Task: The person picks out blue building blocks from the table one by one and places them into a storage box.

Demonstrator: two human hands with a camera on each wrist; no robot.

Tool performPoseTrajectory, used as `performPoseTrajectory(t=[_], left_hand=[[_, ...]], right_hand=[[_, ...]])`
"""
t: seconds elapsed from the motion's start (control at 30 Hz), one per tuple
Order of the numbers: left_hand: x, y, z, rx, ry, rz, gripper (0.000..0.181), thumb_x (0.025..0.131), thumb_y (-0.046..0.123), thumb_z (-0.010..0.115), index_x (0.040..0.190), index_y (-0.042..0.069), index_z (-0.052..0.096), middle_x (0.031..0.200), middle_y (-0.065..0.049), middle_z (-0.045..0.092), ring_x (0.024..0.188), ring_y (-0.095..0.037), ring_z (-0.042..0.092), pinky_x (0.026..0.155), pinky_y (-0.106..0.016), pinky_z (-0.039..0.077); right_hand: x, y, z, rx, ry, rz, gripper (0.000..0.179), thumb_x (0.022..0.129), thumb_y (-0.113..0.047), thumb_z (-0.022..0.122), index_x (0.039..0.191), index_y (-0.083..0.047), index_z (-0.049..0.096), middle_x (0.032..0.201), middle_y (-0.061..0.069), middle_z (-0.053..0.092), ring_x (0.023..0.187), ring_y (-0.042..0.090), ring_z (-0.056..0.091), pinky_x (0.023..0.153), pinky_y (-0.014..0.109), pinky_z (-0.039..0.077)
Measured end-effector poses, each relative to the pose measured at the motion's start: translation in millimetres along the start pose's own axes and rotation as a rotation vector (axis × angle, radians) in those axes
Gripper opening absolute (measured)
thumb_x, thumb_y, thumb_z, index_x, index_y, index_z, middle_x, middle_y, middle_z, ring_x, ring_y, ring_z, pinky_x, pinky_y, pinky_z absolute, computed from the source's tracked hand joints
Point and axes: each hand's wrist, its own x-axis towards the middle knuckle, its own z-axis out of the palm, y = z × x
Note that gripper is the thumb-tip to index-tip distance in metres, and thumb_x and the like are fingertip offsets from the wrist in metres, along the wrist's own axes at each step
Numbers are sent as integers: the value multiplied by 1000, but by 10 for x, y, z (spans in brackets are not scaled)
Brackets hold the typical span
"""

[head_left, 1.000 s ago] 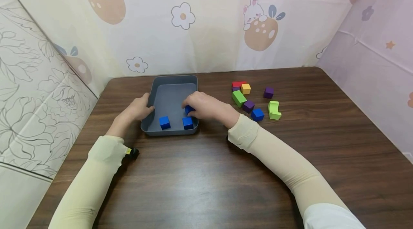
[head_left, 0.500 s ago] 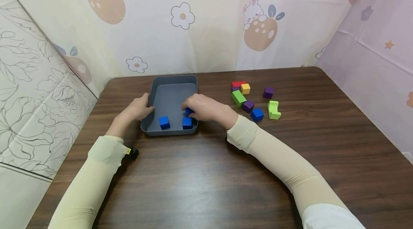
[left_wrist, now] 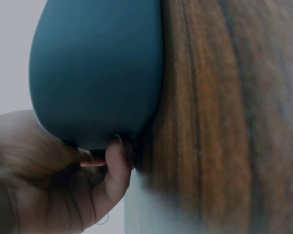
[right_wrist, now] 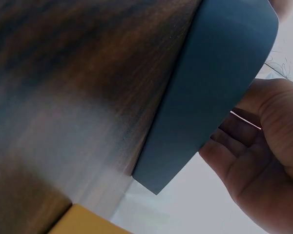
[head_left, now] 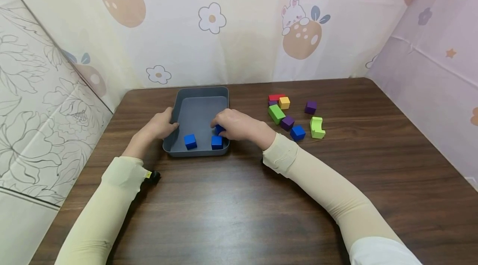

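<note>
Wood-grain surface [head_left: 209,203], printed backdrop [head_left: 250,49] beyond; my left hand [head_left: 159,126] grips the tray [head_left: 198,111], right hand [head_left: 237,124] one of its three blue cubes [head_left: 218,129].

Over the last second, the right hand [head_left: 239,125] has been shifted slightly toward the near end of the grey tray [head_left: 196,154], and the blue block [head_left: 218,128] pinched in its fingers has been carried along. The gap to the blue cube [head_left: 216,143] near the tray's near right corner has been narrowed; whether the pinched block was also lowered cannot be told.
</note>
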Motion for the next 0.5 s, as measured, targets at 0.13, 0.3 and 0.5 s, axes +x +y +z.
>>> performPoseTrajectory(t=[0.13, 0.3, 0.5], left_hand=[[12, -6, 4, 5, 3, -5, 65, 111, 14, 51, 161, -11, 18, 151, -42, 43, 122, -46, 62, 92, -53, 59], [-2, -4, 10, 1, -1, -7, 65, 111, 15, 51, 161, -11, 17, 152, -42, 42, 123, -46, 62, 89, -52, 60], [12, 2, 9, 9, 5, -3, 64, 111, 15, 51, 161, -11, 18, 153, -42, 42, 127, -47, 59, 96, -55, 57]], right_hand=[[-5, -2, -8, 11, 4, -6, 30, 98, -9, 77, 128, -4, 75, 124, 11, 75, 113, 23, 69, 104, 37, 57], [-19, 12, 2, 32, 16, -25, 28, 99, -9, 76, 127, -3, 76, 123, 11, 75, 113, 23, 70, 103, 37, 57], [-34, 22, 2, 43, 25, -34, 29, 99, -9, 76, 127, -3, 75, 123, 11, 75, 112, 23, 70, 103, 37, 58]])
